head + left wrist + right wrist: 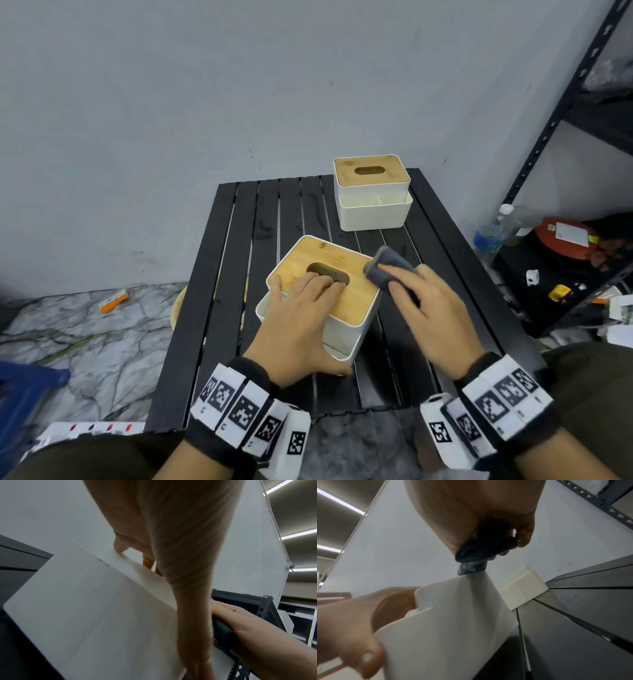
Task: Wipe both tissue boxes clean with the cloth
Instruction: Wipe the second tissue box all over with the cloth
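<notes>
On the marble floor (102,335) at far left lies a small orange and white packet (114,300), well apart from the black slatted desk (219,274). Further right, the left hand (301,315) lies palm down on the wooden lid of the near tissue box (346,298), its fingers reaching to the edge of the oval slot and its thumb down the box's near side; whether the fingers curl into the slot cannot be told. From the left wrist view the fingertips (120,547) press on the top edge of the box's white wall (77,608). This near box sits at the middle of the desk, turned at an angle. Just right of it, the right hand (421,301) grips a folded dark grey cloth (387,265), fingers curled round it, and the cloth touches the lid's far right corner. In the right wrist view the cloth (477,555) meets the box's upper corner. Behind, near the desk's far edge, stands the second tissue box (373,198), upright and apart from both hands. At far right a black metal shelf (555,113) holds a water bottle (491,233).
</notes>
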